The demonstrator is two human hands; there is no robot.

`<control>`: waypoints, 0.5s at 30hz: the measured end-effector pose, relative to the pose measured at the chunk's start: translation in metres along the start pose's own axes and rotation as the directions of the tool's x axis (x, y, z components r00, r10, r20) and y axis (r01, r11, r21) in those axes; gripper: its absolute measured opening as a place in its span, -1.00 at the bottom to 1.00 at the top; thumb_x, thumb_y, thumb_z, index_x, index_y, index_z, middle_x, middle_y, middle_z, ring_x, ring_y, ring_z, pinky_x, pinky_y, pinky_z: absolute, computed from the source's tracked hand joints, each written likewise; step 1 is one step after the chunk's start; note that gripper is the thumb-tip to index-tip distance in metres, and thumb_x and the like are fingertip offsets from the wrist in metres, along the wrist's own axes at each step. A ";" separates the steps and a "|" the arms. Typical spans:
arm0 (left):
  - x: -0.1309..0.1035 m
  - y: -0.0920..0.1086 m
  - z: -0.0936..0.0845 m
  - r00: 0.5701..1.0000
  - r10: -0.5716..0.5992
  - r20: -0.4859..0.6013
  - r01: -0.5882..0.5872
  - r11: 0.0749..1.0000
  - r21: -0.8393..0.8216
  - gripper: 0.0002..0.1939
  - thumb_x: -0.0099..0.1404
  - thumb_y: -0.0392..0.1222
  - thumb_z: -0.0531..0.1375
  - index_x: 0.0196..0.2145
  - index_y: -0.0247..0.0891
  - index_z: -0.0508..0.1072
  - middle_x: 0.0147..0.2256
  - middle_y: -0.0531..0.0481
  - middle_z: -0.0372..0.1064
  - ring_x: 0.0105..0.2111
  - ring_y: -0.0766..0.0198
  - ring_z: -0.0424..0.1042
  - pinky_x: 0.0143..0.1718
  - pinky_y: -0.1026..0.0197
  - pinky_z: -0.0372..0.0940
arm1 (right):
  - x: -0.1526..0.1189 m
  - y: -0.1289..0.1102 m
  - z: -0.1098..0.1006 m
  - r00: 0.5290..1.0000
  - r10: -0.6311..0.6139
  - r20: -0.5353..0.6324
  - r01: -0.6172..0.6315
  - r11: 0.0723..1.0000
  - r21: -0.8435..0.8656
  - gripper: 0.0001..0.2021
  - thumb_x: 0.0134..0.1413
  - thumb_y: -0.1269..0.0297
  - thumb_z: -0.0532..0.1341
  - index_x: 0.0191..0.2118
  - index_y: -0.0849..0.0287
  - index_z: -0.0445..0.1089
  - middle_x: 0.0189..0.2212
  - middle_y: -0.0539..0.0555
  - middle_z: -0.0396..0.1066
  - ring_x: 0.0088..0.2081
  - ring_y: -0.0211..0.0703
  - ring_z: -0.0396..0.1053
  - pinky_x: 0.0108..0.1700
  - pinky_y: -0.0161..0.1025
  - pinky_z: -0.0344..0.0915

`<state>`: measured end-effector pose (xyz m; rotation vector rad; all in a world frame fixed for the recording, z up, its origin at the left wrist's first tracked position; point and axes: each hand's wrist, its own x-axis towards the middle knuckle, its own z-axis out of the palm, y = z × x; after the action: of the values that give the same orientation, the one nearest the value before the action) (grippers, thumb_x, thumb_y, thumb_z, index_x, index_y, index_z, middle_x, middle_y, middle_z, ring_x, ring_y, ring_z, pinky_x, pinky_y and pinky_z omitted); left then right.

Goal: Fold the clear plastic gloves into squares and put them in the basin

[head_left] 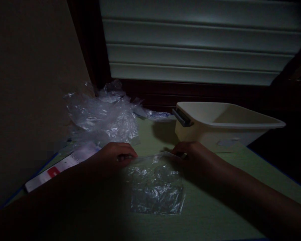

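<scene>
A clear plastic bag lies on the green table, its far edge raised between my two hands. My left hand is closed on the bag's far left corner. At the far right corner, my right hand pinches the bag with bent fingers. The bag looks flat and wrinkled; whether anything is inside is too dark to tell.
A heap of crumpled clear plastic stands at the back left. In front of it lies a white strip with a red mark. A pale open bin with a dark handle stands at the back right. Behind is a slatted shutter.
</scene>
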<state>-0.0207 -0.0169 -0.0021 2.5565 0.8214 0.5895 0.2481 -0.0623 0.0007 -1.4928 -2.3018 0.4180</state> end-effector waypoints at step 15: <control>-0.003 -0.008 -0.012 0.990 0.033 0.135 -0.038 0.999 0.037 -0.75 0.15 -0.32 0.05 -0.32 -0.31 0.52 -0.35 -0.07 0.47 -0.36 0.26 0.44 -0.32 0.27 0.29 | -0.004 -0.005 -0.014 0.989 -0.029 0.143 0.028 1.000 0.008 -0.82 0.06 0.36 0.12 -0.38 0.23 0.48 -0.50 0.09 0.49 -0.53 -0.23 0.38 -0.51 -0.36 0.15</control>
<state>-0.0321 -0.0101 0.0034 2.6189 0.7494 0.4097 0.2522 -0.0668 0.0148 -1.4690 -2.4260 0.5404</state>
